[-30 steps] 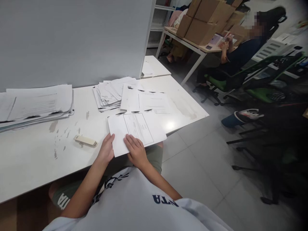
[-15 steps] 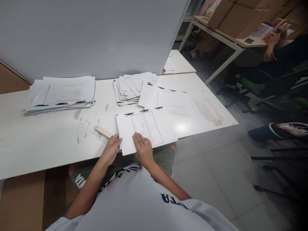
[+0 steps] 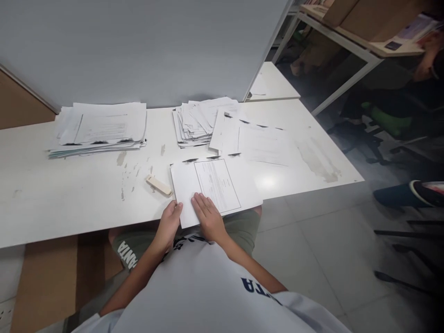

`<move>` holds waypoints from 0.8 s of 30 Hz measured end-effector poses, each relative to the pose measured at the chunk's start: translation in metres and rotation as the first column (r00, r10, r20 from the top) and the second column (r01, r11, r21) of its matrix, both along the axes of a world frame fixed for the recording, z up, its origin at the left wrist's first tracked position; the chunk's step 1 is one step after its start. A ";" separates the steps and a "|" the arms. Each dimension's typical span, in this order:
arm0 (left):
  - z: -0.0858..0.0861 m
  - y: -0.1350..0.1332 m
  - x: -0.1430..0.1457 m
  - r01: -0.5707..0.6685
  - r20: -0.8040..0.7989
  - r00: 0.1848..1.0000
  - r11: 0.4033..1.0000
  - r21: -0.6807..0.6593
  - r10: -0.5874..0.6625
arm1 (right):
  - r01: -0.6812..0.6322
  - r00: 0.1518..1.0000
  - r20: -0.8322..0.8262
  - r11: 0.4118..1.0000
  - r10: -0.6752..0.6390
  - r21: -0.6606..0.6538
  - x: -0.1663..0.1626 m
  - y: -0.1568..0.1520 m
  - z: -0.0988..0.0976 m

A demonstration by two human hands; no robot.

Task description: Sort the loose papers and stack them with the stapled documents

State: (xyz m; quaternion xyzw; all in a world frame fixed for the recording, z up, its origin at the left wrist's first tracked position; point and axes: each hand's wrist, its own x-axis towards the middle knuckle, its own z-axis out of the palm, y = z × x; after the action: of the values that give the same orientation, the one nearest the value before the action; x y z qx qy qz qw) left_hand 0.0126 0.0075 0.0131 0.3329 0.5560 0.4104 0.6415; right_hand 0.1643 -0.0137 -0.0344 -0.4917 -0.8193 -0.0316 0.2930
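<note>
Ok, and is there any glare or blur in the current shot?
Head view, near the middle: a bright glare patch on the white table, just right of the printed sheet; head view, right side: dim and smeared, the blue bin and green chair seat soft; head view, centre: left hand and right hand clearer, but the sheet's small print is unreadable.

Grey panel (image 3: 138,51) is standing behind white table (image 3: 83,199) | glare (image 3: 266,182) is brightening its front edge | tiled floor (image 3: 298,259) is extending right | 1 wood-topped desk (image 3: 402,48) is standing beyond | green chair (image 3: 386,120) is standing shadowed
</note>
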 end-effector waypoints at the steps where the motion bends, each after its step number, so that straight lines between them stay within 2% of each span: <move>1: 0.001 0.000 0.001 0.000 0.024 1.000 1.000 0.003 0.000 | 0.005 1.000 0.003 1.000 -0.005 -0.009 0.000 -0.001 0.000; 4: 0.002 0.002 0.002 -0.002 0.061 0.998 1.000 0.017 0.001 | -0.001 1.000 0.012 0.999 0.001 -0.038 0.000 -0.002 0.000; 6: 0.002 0.002 0.000 0.007 0.015 1.000 0.999 0.035 -0.008 | -0.012 1.000 0.019 0.998 0.013 -0.055 -0.001 -0.002 -0.001; 8: 0.001 -0.001 -0.005 0.027 -0.135 0.991 0.997 0.071 -0.017 | -0.016 0.999 0.030 0.997 0.018 -0.074 -0.001 -0.002 -0.002; 10: -0.001 -0.005 -0.014 0.029 -0.340 0.940 0.988 0.150 0.025 | -0.012 0.999 0.042 0.994 0.016 -0.106 -0.003 -0.002 -0.003; 12: -0.004 -0.007 -0.025 -0.002 -0.521 0.834 0.946 0.326 0.181 | -0.014 0.999 0.048 0.990 0.021 -0.142 -0.006 -0.001 -0.003; 13: -0.006 -0.006 -0.032 0.007 -0.586 0.759 0.897 0.442 0.283 | -0.019 0.999 0.047 0.987 0.026 -0.158 -0.008 -0.001 -0.003; 15: -0.008 0.004 -0.045 0.143 -0.674 0.595 0.767 0.625 0.438 | -0.032 0.998 0.042 0.981 0.041 -0.189 -0.012 0.001 0.000; 16: -0.008 0.012 -0.052 0.258 -0.716 0.524 0.714 0.651 0.462 | -0.039 0.998 0.042 0.978 0.049 -0.203 -0.014 0.002 0.001; 17: -0.008 0.022 -0.057 0.375 -0.761 0.463 0.678 0.632 0.453 | -0.042 0.998 0.044 0.975 0.053 -0.217 -0.016 0.003 0.003; 19: -0.005 0.044 -0.065 0.541 -0.841 0.372 0.645 0.540 0.392 | -0.035 0.997 0.053 0.970 0.049 -0.241 -0.020 0.006 0.007; 21: -0.001 0.063 -0.068 0.630 -0.890 0.317 0.629 0.456 0.327 | -0.014 0.997 0.064 0.966 0.032 -0.260 -0.023 0.007 0.009; 24: 0.000 0.079 -0.064 0.683 -0.922 0.283 0.619 0.387 0.265 | 0.035 0.997 0.079 0.962 -0.014 -0.271 -0.025 0.008 0.010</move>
State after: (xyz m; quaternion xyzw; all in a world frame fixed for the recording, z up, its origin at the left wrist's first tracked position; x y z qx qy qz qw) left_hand -0.0518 0.0862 0.0131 0.8138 0.5360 0.2198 0.0456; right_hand 0.1390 -0.0057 -0.0240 -0.5359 -0.8204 0.0587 0.1909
